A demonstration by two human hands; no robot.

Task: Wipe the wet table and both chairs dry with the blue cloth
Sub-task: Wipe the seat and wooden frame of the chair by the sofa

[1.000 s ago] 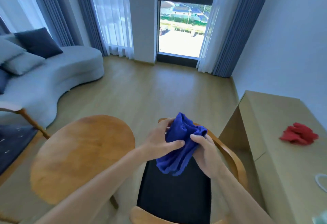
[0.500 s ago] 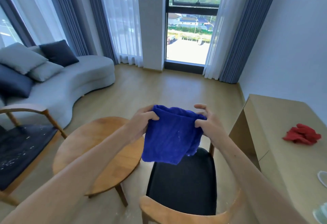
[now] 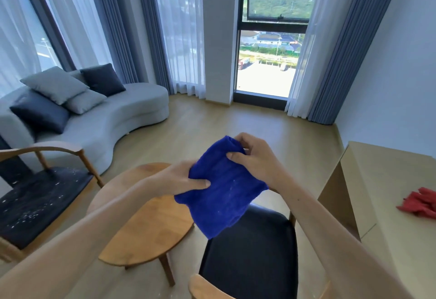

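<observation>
Pinching the cloth (image 3: 221, 195) at its upper corner, the right hand (image 3: 253, 157) curls thumb and fingers round the fold, while the left hand (image 3: 181, 177) grips its left edge with the thumb laid across the front. Held in the air between both hands, it hangs over the table (image 3: 141, 223) and near chair (image 3: 250, 251). Left of the hands, well apart, stands the second chair (image 3: 40, 199), its seat speckled. Far right, a red rag (image 3: 420, 204) lies on a desk (image 3: 387, 180).
</observation>
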